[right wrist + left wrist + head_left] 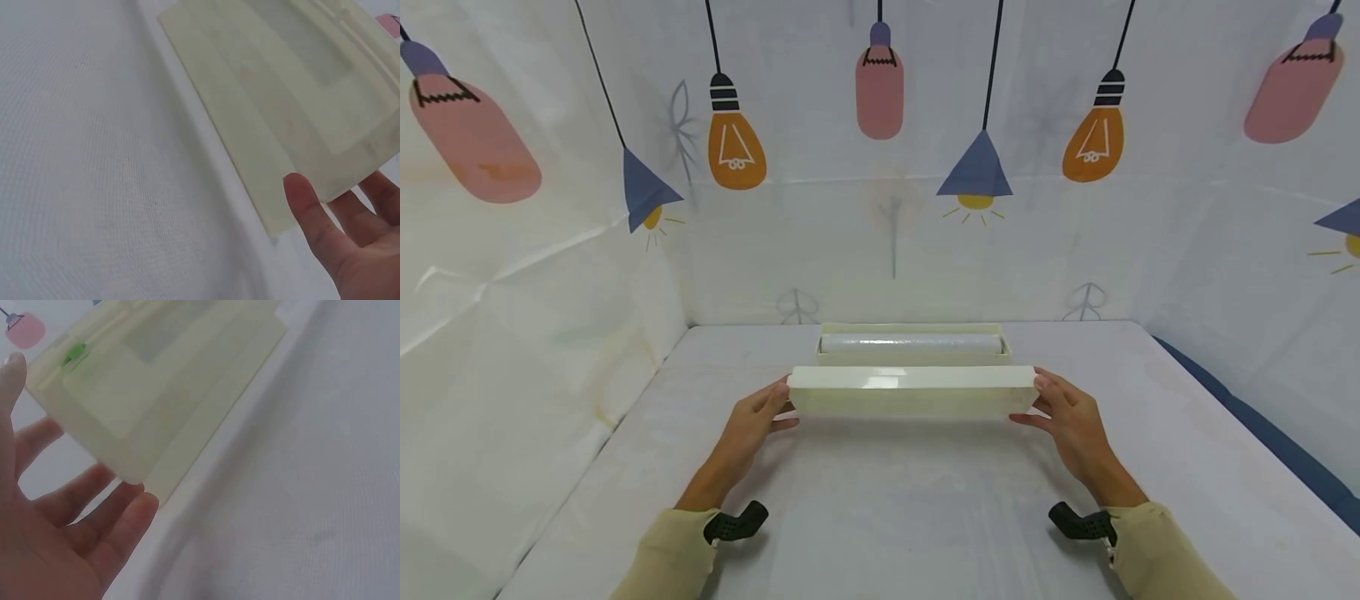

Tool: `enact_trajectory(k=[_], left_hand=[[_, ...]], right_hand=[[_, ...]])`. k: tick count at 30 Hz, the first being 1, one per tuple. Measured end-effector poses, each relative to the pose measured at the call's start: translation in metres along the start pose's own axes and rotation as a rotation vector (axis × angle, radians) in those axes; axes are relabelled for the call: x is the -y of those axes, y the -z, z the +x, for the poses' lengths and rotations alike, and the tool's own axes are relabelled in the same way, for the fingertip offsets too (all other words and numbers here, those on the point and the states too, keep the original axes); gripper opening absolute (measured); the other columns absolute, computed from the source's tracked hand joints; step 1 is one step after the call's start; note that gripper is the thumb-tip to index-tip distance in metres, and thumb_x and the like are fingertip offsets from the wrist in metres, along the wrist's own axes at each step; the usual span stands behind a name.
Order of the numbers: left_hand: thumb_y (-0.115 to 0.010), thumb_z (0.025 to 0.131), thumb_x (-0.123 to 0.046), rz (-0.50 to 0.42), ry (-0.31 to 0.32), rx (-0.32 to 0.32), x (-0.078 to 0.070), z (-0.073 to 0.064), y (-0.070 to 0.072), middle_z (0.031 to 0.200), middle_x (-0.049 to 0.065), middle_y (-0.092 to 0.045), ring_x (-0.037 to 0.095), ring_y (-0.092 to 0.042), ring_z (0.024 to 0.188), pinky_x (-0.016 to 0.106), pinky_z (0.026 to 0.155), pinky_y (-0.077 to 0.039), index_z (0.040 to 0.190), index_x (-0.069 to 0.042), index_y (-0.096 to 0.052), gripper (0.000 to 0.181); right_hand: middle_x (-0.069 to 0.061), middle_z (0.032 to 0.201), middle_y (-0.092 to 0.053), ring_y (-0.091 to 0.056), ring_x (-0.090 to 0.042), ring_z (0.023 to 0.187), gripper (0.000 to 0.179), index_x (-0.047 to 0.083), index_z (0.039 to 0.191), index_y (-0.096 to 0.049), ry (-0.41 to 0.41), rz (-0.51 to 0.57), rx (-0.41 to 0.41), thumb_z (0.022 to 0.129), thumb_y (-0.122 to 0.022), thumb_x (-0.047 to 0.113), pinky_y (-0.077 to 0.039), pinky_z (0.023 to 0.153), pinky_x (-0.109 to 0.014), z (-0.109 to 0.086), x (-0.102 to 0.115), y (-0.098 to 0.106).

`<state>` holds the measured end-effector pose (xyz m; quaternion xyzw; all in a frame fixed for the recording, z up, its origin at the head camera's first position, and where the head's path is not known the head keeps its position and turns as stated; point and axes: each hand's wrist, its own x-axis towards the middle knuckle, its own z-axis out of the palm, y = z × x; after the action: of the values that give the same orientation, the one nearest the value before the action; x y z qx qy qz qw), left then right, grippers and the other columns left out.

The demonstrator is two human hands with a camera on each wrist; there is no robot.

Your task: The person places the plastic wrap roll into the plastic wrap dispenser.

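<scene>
A long pale cream lid [913, 393] with a glossy top is held level between both hands, over the white table in the head view. My left hand [758, 421] grips its left end, thumb up at the top edge and fingers at the end wall. At the opposite end, my right hand [1067, 417] grips it in the same way. A small green piece [75, 354] shows near the lid's left end in the left wrist view. Just behind the lid lies a matching open box [914, 359] with a roll of clear film [912, 343] inside.
The white-covered table [895, 508] runs back to a white curtain [1000, 267] printed with lamps and bulbs. Dark blue cloth [1262, 417] lies along the table's right edge. Black wrist mounts [737, 522] stick out from both sleeves.
</scene>
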<state>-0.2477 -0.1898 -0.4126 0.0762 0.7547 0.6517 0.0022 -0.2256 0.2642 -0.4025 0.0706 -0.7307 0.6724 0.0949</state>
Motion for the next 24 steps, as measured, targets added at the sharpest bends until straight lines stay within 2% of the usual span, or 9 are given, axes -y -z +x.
enact_trajectory(k=[6,13,18,24], left_hand=[[-0.051,0.104,-0.045,-0.007,-0.028,0.003,0.0023,0.0005,-0.0001,0.143,0.021,-0.051,0.035,-0.059,0.121,0.037,0.093,-0.054,0.15,0.0,-0.043,0.065],[-0.057,0.102,-0.044,-0.02,-0.02,-0.016,0.0001,0.0005,-0.0023,0.143,0.021,-0.05,0.036,-0.057,0.122,0.038,0.093,-0.054,0.148,0.001,-0.045,0.064],[-0.059,0.103,-0.036,-0.011,-0.028,-0.014,-0.0012,-0.0007,-0.0036,0.144,0.024,-0.049,0.04,-0.055,0.126,0.042,0.097,-0.051,0.147,0.002,-0.044,0.061],[-0.063,0.101,-0.031,-0.03,-0.04,-0.009,-0.0006,-0.0012,-0.0037,0.143,0.025,-0.049,0.04,-0.053,0.128,0.041,0.099,-0.049,0.146,0.003,-0.044,0.059]], right_hand=[[-0.002,0.131,-0.057,-0.067,-0.014,0.106,0.061,-0.01,0.149,-0.037,0.021,0.043,0.019,0.106,-0.054,0.029,-0.058,0.083,-0.045,-0.0006,-0.0011,-0.001],[-0.004,0.132,-0.057,-0.066,-0.019,0.11,0.053,-0.012,0.146,-0.039,0.052,0.107,0.06,0.107,-0.052,0.021,-0.057,0.085,-0.046,-0.0018,-0.0029,-0.0009],[-0.004,0.132,-0.057,-0.063,-0.02,0.114,0.053,-0.014,0.146,-0.037,0.059,0.14,0.083,0.107,-0.052,0.018,-0.056,0.087,-0.045,-0.0017,-0.0036,-0.0006],[-0.01,0.14,-0.05,-0.06,-0.02,0.119,0.055,-0.012,0.148,-0.036,0.06,0.13,0.096,0.107,-0.052,0.02,-0.055,0.091,-0.044,-0.0011,-0.0029,-0.0021]])
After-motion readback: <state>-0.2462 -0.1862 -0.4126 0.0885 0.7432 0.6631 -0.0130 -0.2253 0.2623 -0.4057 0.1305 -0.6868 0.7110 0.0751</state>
